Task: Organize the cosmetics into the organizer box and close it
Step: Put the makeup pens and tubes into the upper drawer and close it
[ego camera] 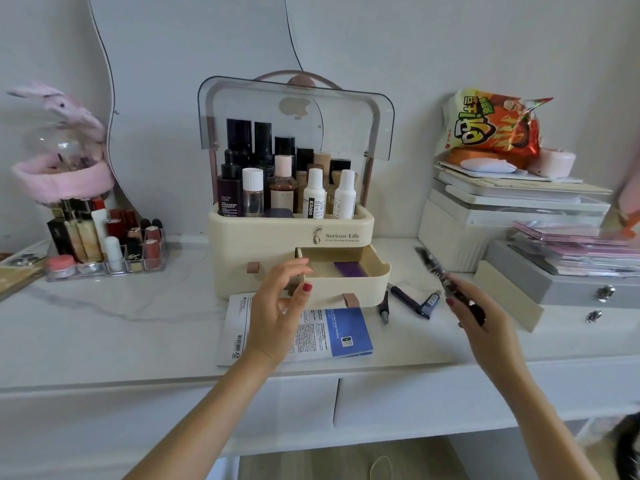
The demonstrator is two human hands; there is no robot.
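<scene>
A cream organizer box [263,237] stands mid-table with its clear lid [294,109] raised and several bottles [284,181] upright in the top tray. Its right drawer [346,284] is pulled out, with a purple item [349,269] inside. My left hand [280,306] hovers open just in front of the drawer's left corner. To the right of the drawer, my right hand [481,320] grips a dark brush-like cosmetic stick [440,271], tip pointing up-left. Two dark pencils [408,301] and a small tube [433,299] lie on the table between the drawer and my right hand.
Mask packets [332,336] lie flat under my left hand. A clear lipstick rack [110,244] sits at left below a pink headband stand [62,181]. White and grey boxes [512,216], pink packs [581,251] and a snack bag [495,123] crowd the right side.
</scene>
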